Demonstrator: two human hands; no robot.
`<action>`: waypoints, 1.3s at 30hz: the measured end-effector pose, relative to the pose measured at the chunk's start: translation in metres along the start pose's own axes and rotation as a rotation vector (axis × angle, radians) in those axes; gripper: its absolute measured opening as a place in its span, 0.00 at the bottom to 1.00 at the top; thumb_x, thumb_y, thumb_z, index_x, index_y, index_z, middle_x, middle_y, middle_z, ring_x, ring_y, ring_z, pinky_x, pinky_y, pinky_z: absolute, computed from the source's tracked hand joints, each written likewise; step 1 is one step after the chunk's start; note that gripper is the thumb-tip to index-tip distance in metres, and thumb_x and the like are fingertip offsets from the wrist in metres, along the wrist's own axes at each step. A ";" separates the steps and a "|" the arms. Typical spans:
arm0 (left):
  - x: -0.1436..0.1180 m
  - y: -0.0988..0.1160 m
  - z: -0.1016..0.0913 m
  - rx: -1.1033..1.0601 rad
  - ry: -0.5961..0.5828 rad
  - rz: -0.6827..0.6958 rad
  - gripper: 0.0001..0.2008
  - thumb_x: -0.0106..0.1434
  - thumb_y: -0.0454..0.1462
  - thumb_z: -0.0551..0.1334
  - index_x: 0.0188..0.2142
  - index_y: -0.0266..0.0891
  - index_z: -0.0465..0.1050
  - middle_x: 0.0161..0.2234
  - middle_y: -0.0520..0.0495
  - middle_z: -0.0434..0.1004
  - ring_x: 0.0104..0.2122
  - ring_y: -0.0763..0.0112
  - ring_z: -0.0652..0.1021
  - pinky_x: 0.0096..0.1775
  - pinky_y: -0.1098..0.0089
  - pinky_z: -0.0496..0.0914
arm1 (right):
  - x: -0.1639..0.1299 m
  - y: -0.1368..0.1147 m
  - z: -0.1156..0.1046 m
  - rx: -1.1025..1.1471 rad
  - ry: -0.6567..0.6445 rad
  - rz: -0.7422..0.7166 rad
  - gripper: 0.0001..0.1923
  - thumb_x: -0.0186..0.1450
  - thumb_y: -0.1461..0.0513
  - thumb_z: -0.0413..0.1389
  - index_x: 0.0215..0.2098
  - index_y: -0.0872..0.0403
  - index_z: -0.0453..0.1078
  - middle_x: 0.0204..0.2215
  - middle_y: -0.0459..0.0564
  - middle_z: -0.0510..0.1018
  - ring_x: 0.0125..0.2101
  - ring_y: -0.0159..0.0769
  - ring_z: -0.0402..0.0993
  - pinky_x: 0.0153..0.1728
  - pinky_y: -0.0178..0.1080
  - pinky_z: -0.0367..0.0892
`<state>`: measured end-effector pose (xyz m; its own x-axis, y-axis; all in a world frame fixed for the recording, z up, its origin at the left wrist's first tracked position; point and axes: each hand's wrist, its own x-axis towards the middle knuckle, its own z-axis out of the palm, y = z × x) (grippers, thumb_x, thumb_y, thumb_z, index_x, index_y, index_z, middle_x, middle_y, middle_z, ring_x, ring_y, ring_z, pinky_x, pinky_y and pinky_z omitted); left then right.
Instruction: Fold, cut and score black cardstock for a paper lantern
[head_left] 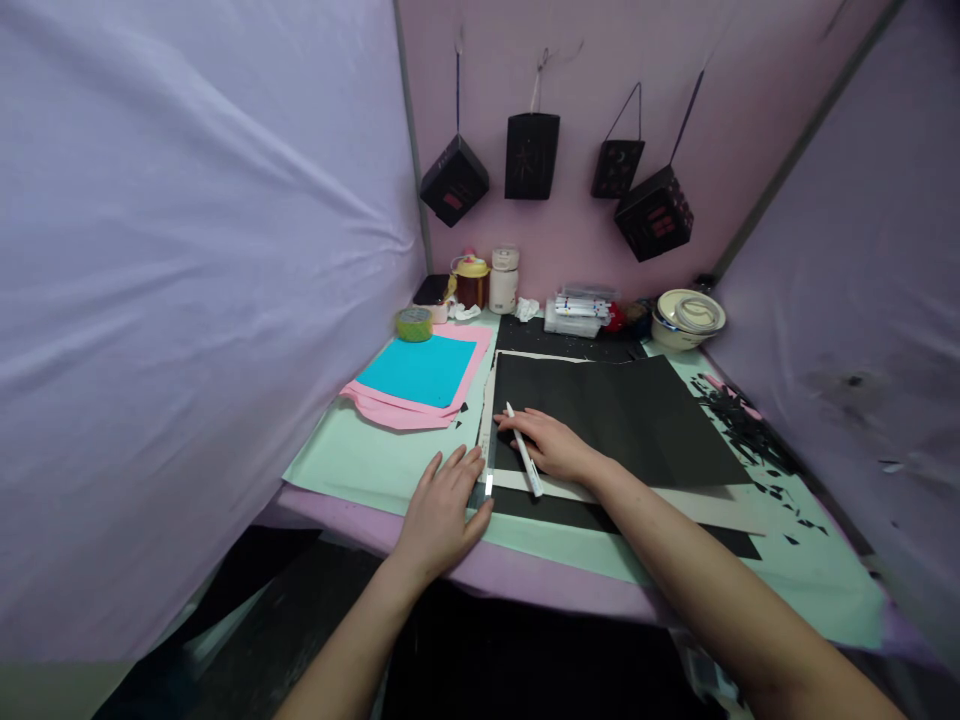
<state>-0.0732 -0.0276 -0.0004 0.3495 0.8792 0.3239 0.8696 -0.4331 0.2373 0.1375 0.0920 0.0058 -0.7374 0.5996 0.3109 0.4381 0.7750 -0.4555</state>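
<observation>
Noted left hand (442, 512) palm down on the worktop (367, 462), open, fingers a little spread, gripping nothing; found clear ruler (490, 470) at the fingertips and thumb of the left hand, running away along the left edge of a black sheet (622, 410); noted right hand (551, 445) low over that black sheet, partly closed, fingers bent about a white pen (523, 448); cannot tell firmness of grip; recorded pen slanting across the fingers, upper end pointing away, lower end toward the near edge.

Found pale board (690, 505) under the black sheet, showing to the near side of the right hand; recorded blue sheet (420, 370) on pink sheets (397, 412) beyond the left hand, with green tape roll (415, 323) at the far corner; observed black scraps (739, 425) well to the right of the right hand; listed beyond both hands, along the back: jar with yellow lid (471, 288), white bottle (504, 284), clear box of pens (579, 312), lidded bowl (684, 322); counted four black hanging boxes (532, 160) higher up, well apart from either hand.
</observation>
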 end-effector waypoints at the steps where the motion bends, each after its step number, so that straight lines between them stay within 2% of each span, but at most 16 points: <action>1: 0.000 0.000 0.000 0.002 -0.003 -0.002 0.23 0.63 0.38 0.55 0.57 0.40 0.61 0.61 0.43 0.62 0.61 0.58 0.60 0.62 0.51 0.52 | 0.000 0.000 0.000 -0.001 0.000 0.000 0.19 0.65 0.66 0.50 0.54 0.46 0.63 0.57 0.49 0.69 0.58 0.37 0.63 0.60 0.52 0.55; 6: 0.000 -0.002 0.002 0.017 -0.007 0.012 0.25 0.64 0.39 0.54 0.61 0.42 0.58 0.62 0.44 0.60 0.62 0.58 0.60 0.61 0.51 0.52 | 0.000 -0.001 0.000 -0.002 0.001 0.003 0.19 0.65 0.66 0.50 0.53 0.46 0.64 0.57 0.49 0.69 0.58 0.37 0.63 0.60 0.52 0.55; 22: 0.000 -0.003 0.003 0.020 0.010 0.017 0.24 0.64 0.39 0.55 0.60 0.44 0.61 0.62 0.46 0.60 0.61 0.58 0.61 0.61 0.51 0.54 | 0.000 -0.002 -0.001 0.004 -0.007 0.003 0.17 0.65 0.66 0.50 0.52 0.47 0.64 0.57 0.49 0.69 0.57 0.37 0.64 0.59 0.52 0.55; 30: 0.000 -0.001 0.002 -0.008 0.014 -0.020 0.30 0.64 0.39 0.54 0.64 0.39 0.49 0.61 0.42 0.61 0.61 0.59 0.61 0.62 0.54 0.53 | 0.000 -0.002 -0.002 -0.001 -0.001 0.000 0.18 0.65 0.66 0.50 0.53 0.47 0.64 0.57 0.49 0.69 0.57 0.37 0.64 0.59 0.52 0.55; 35: -0.001 -0.002 0.002 0.000 0.015 -0.001 0.29 0.64 0.39 0.54 0.64 0.41 0.50 0.61 0.44 0.61 0.61 0.59 0.61 0.62 0.53 0.52 | 0.000 -0.001 -0.001 0.001 0.007 -0.002 0.19 0.65 0.66 0.51 0.53 0.46 0.64 0.56 0.49 0.70 0.57 0.37 0.65 0.59 0.53 0.56; 39: -0.001 -0.001 0.002 0.040 -0.008 0.010 0.25 0.65 0.39 0.53 0.62 0.46 0.56 0.62 0.46 0.60 0.61 0.58 0.60 0.61 0.51 0.53 | 0.000 -0.001 -0.001 -0.003 0.006 0.000 0.19 0.65 0.66 0.51 0.53 0.47 0.64 0.57 0.49 0.69 0.57 0.37 0.64 0.60 0.52 0.55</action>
<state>-0.0742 -0.0275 -0.0027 0.3610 0.8764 0.3188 0.8791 -0.4339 0.1975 0.1373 0.0913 0.0073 -0.7347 0.6005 0.3157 0.4393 0.7757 -0.4531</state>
